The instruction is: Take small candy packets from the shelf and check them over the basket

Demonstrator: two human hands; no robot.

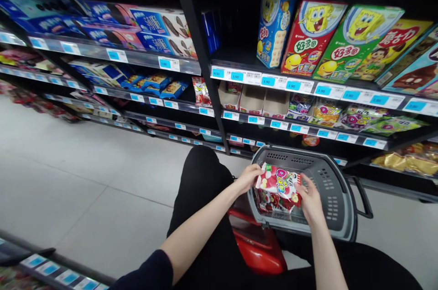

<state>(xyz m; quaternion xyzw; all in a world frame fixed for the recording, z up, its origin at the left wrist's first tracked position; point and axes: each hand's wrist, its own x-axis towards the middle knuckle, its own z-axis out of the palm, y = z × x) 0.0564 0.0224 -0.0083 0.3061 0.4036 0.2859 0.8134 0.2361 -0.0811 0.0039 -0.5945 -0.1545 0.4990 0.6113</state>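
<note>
A red and white bag of gummy candy (pixel 278 182) is held level over the grey shopping basket (pixel 337 176). My left hand (pixel 249 178) pinches its left end, and my right hand (pixel 310 196) grips the right end with fingers on its edge. Beneath it, several red candy packets (pixel 270 201) lie in the basket's near left part, partly hidden by the held bag. The basket rests in front of my knees, close to the shelf.
Cardboard display boxes (pixel 252 99) stand on the shelf ahead, beside colourful candy bags (pixel 326 112). Above them are upright snack boxes (pixel 313 36). Blue cookie boxes (pixel 153 23) fill the left shelf. A red object (pixel 262 246) sits below the basket. Another shelf edge (pixel 51 268) is behind at lower left.
</note>
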